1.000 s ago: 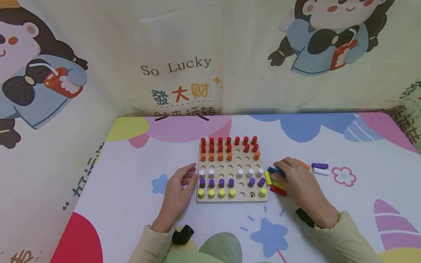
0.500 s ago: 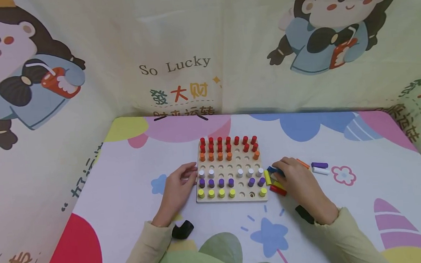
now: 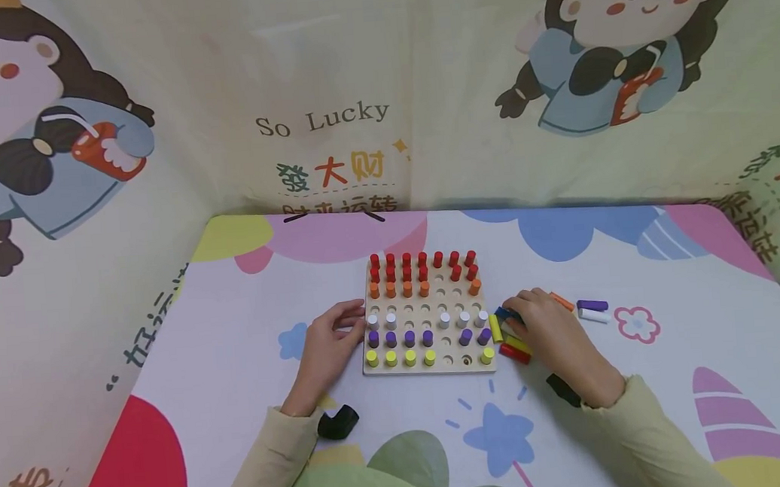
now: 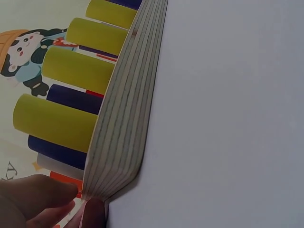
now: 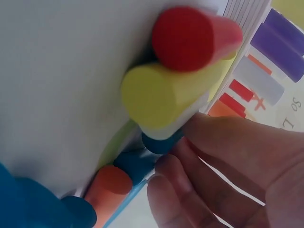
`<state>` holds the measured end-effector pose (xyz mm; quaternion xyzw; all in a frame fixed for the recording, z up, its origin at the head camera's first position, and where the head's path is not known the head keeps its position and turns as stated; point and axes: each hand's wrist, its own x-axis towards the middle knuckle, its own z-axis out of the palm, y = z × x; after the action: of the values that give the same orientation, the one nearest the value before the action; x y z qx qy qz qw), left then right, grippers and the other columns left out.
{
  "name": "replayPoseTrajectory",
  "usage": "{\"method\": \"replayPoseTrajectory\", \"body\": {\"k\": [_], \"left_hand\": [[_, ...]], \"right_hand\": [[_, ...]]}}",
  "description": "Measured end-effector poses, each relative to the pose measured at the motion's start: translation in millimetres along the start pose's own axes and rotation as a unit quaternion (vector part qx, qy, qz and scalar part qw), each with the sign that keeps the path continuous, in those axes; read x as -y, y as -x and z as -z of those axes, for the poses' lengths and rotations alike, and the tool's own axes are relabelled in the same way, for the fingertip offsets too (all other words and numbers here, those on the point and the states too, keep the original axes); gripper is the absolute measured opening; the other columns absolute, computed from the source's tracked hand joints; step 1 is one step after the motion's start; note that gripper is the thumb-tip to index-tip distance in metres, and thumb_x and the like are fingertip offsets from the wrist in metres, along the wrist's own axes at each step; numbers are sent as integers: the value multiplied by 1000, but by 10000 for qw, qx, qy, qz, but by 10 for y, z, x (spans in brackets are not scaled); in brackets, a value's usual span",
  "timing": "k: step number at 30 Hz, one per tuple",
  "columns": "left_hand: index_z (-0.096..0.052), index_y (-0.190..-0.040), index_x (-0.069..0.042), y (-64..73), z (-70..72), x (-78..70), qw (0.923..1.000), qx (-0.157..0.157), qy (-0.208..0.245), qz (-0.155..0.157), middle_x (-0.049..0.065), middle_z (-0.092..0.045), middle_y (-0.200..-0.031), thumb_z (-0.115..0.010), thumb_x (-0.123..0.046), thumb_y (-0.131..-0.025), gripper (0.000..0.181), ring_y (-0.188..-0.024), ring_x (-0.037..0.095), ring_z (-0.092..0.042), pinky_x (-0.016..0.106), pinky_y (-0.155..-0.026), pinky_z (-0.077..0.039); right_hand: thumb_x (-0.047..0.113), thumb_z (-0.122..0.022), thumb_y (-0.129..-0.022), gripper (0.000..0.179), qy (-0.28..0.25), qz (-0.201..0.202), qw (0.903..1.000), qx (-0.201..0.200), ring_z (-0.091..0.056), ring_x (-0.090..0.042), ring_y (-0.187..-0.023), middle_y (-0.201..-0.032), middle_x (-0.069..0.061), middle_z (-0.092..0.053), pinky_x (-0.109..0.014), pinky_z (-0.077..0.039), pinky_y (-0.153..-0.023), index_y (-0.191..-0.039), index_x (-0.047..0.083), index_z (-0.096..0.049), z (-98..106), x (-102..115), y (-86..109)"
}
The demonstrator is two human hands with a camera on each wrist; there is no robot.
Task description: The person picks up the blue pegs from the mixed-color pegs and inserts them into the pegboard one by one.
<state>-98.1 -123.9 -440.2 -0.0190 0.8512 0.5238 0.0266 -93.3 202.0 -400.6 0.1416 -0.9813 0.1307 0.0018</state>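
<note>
A wooden pegboard stands in the middle of the table, with rows of red, orange, white, purple and yellow pegs and several bare holes. My left hand rests at its left edge; in the left wrist view the thumb and a fingertip touch the board near a corner. Right of the board, my right hand reaches into loose pegs. Its thumb and forefinger pinch a blue peg, partly hidden under a white one. Beside it lie a yellow peg and a red peg.
Past the right hand lie an orange peg, a purple peg and a white peg. Another yellow peg leans by the board's right edge. A printed cloth closes off the table's back and sides.
The right hand shifts very slightly away from me and to the left among the loose pegs. The left hand stays at the board's edge, and the pegs in the board stand the same.
</note>
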Motion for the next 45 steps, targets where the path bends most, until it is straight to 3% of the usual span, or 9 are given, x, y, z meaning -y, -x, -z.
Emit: {"method": "replayPoseTrajectory", "body": {"k": [18,35,45], "left_hand": [[-65,-128,-9,-11,1,42,9997,64,128,-200,7,-70,-118,-73,-14,-90,39,-102,19,-68,34,-85,-58],[-64,-130,-11,5,-5,54,9997,155,-150,-148,5,-68,-123,-71,-18,-93,38,-101,17,-67,34,-86,-58],[-66,-128,-12,5,1,58,9998,135,-104,-139,5,-70,-116,-72,-18,-92,37,-98,17,-67,34,-84,-58]], "right_hand": [[7,-80,-82,28,51,160,9999,-24,-64,-29,-87,-95,-15,-72,-44,-59,-81,-107,-1,-72,-19,-20,-22],[7,-81,-81,36,-169,-108,9998,-59,-66,-35,-96,-102,-18,-70,-49,-57,-84,-115,-1,-70,50,20,-2],[7,-80,-82,39,-181,74,9990,-405,-65,-31,-93,-99,-16,-68,-46,-60,-78,-118,-1,-69,43,9,-9]]}}
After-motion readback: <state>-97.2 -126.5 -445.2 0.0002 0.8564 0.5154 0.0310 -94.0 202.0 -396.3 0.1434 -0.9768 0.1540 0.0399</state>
